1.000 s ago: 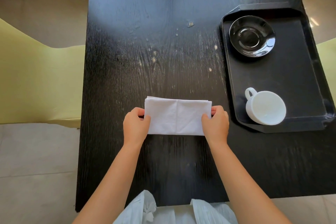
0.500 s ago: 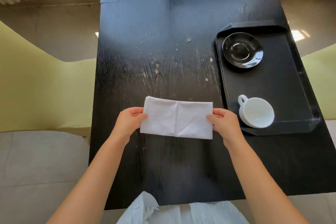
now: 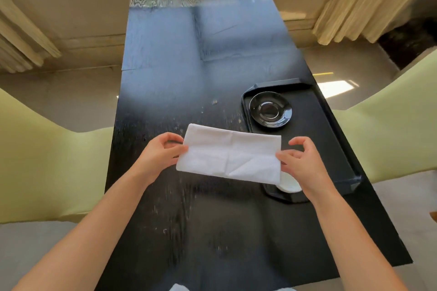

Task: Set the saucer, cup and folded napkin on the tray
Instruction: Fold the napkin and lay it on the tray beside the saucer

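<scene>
A white folded napkin is held up above the black table, its right end over the left edge of the black tray. My left hand pinches its left end and my right hand pinches its right end. A glossy black saucer lies in the tray's far left corner. The white cup stands in the tray's near left corner, mostly hidden behind the napkin and my right hand.
The long black table runs away from me. Pale green chairs flank it on both sides, and another stands at the right. Curtains hang at the far corners.
Both hands have lifted the napkin off the table and carried it right, so it now overlaps the tray's edge and covers the cup. The camera has tilted up.
</scene>
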`<action>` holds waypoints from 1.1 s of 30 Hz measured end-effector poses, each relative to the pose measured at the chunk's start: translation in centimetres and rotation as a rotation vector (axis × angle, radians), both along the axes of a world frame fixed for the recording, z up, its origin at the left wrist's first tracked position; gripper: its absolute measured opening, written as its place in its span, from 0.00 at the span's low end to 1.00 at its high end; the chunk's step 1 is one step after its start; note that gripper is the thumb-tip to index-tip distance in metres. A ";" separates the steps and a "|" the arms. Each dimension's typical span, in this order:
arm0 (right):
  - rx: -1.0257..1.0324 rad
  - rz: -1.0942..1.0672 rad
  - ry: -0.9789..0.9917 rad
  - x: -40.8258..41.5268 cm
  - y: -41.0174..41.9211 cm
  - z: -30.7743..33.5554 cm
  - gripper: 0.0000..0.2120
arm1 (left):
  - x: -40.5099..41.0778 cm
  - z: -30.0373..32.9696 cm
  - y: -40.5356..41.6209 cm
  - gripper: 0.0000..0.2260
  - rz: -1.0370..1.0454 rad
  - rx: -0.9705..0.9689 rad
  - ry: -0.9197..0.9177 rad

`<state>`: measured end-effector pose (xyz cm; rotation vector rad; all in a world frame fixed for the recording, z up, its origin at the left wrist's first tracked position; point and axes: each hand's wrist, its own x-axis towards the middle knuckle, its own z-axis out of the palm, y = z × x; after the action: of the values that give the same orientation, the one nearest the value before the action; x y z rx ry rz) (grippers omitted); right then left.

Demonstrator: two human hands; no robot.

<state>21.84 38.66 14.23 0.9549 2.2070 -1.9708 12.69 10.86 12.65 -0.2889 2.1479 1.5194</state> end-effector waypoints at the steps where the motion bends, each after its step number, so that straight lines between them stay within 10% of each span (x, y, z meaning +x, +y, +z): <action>1: 0.024 0.011 0.025 0.1 1.0 0.3 0.11 | -0.3 0.3 1.0 0.08 0.002 0.007 0.018; 20: -0.045 -0.266 -0.029 0.2 21.2 -9.0 0.09 | -12.9 -3.6 34.7 0.10 -0.716 -0.383 0.296; 33: 0.210 -0.079 -0.181 -1.1 22.5 -15.8 0.05 | -13.8 -13.0 41.5 0.22 -1.035 -0.659 0.493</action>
<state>20.69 61.19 -1.60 1.2103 2.3375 -1.6285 -1.11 52.41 -0.32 0.9459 2.4476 0.2866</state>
